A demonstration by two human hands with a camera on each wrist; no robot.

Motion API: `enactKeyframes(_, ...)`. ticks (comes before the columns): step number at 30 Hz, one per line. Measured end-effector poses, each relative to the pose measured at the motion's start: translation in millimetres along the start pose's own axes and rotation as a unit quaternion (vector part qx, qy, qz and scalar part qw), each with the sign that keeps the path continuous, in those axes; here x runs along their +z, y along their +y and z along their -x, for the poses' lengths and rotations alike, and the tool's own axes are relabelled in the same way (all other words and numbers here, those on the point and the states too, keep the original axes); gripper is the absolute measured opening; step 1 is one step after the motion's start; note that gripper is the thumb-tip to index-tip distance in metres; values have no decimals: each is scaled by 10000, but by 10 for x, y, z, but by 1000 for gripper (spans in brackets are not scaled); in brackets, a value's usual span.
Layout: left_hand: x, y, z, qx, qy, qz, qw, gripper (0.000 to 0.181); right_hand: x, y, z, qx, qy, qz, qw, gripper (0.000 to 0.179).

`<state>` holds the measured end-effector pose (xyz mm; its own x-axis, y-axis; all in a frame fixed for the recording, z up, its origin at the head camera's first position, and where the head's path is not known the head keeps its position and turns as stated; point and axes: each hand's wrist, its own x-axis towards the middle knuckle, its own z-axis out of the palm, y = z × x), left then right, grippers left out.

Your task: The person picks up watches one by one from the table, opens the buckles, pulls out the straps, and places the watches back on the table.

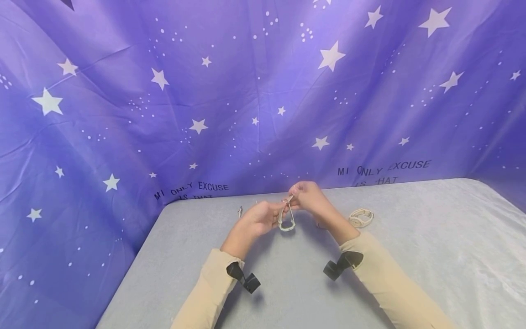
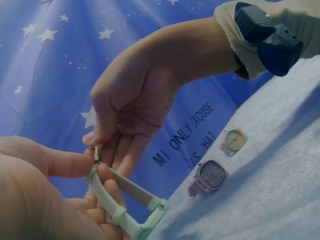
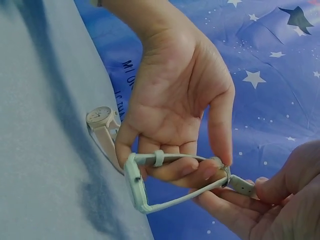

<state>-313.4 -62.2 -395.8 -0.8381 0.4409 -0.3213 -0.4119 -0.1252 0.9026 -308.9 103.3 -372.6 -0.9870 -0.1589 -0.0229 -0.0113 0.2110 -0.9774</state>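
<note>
A pale green wristwatch [image 1: 286, 227] hangs between both hands, its square case [image 3: 132, 185] lowest in the head view. The strap forms a closed loop, with its tip passing through the buckle [image 3: 226, 176]. My left hand [image 1: 260, 218] holds the strap beside the buckle, thumb on one side and fingers behind it. With thumb and fingers, my right hand [image 1: 311, 197] pinches the strap's free tip [image 3: 242, 186], which has small holes. The watch is held up above the table.
On the grey cloth-covered table [image 1: 296, 283], a cream watch [image 1: 361, 218] lies right of my right wrist. A pinkish square watch [image 2: 211, 175] lies near a round-dial watch [image 2: 234, 142]. Another round watch [image 3: 101, 116] is at the left. A purple starred curtain [image 1: 255, 91] hangs behind.
</note>
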Motion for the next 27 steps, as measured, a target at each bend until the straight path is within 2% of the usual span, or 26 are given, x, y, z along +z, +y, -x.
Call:
enactKeyframes(5,8,18,13,-107,72,-111,9999,17,21,-14,20,-142,131,475,9987,25)
enactKeyframes(9,22,24,16,-78,87,-141,9998,18,45,-30,34,-179,190,569,9980,24)
enactKeyframes(14,27,28,23,-43,137,-49,9999,15,50,-29,32,-46,170,357,9992,23)
enactKeyframes(18,15,20,19,-8,182,128,9998,20,48,-10,14,65,181,221,9996,24)
enactKeyframes(27,-29,17,-2,24,-79,451,9989,32,29,1,-4,96,118,-48,9999,26)
